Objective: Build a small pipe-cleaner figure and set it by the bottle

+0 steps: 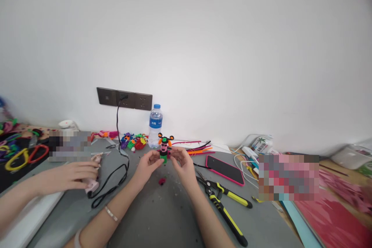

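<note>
Between my two hands stands a small fuzzy figurine (pixel 164 148), with a green top, pink face, black middle, green base and orange-and-black pieces sticking out at both sides of the head. My left hand (pixel 148 166) pinches its lower left side between thumb and fingers. From the right, my right hand (pixel 183 166) has curled fingers with their tips against the figurine's side; any smaller piece between them is hidden. On the grey mat below lies a dark pink scrap (pixel 162 181).
At left, another person's hand (pixel 72 174) rests on a pink corded device (pixel 92 185). Pliers (pixel 217 195) and a phone (pixel 225 169) lie right. A water bottle (pixel 155 126), colourful fuzzy pieces (pixel 133 140) and coloured stems (pixel 200 150) are behind. A black cord (pixel 124 174) loops left.
</note>
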Motion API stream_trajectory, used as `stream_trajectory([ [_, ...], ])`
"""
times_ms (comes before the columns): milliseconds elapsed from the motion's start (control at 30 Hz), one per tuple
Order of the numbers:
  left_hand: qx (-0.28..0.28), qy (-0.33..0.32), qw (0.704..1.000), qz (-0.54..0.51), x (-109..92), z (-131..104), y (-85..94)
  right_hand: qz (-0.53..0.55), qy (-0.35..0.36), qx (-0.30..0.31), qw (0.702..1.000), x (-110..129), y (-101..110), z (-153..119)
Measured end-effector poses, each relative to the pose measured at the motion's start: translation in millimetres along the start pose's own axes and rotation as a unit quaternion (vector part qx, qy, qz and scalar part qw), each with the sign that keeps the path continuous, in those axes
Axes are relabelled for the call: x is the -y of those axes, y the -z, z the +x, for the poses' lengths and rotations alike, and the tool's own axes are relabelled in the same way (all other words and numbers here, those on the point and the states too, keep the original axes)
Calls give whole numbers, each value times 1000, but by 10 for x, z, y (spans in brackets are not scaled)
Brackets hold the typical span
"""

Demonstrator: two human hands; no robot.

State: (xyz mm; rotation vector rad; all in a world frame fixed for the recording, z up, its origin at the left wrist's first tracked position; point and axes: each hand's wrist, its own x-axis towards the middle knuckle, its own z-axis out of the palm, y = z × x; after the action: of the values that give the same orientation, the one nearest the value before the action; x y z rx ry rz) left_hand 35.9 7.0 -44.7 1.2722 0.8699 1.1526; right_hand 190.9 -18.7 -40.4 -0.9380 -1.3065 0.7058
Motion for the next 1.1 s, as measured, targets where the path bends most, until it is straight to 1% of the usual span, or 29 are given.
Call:
stream_trajectory([
  [100, -5, 3, 1000, 1, 0, -4, -4, -18, -9, -12, 1000, -11, 9, 1],
  [233, -7, 5, 1000, 10, -14, -9, -10, -92, -16, -23, 995, -15, 45, 12],
  [367, -2, 4, 1000, 9, -34, -14, -10, -149, -9, -6, 989, 22, 78, 25],
  [567, 9, 4, 1000, -3, -33, -12, -6, -144, -8, 22, 989, 94, 72, 25],
  [700, 10, 2, 1000, -7, -12, -10, 2, -143, -6, 21, 990, 85, 68, 19],
  [833, 11, 0, 1000, -9, -7, -13, 6, -121, -1, 7, 993, 61, 74, 19],
  [1000, 14, 3, 1000, -8, -10, -17, 4, -160, 3, 17, 987, 88, 77, 18],
  [1100, 12, 1, 1000, 0, -7, -19, 3, -166, 3, 13, 986, 108, 75, 15],
])
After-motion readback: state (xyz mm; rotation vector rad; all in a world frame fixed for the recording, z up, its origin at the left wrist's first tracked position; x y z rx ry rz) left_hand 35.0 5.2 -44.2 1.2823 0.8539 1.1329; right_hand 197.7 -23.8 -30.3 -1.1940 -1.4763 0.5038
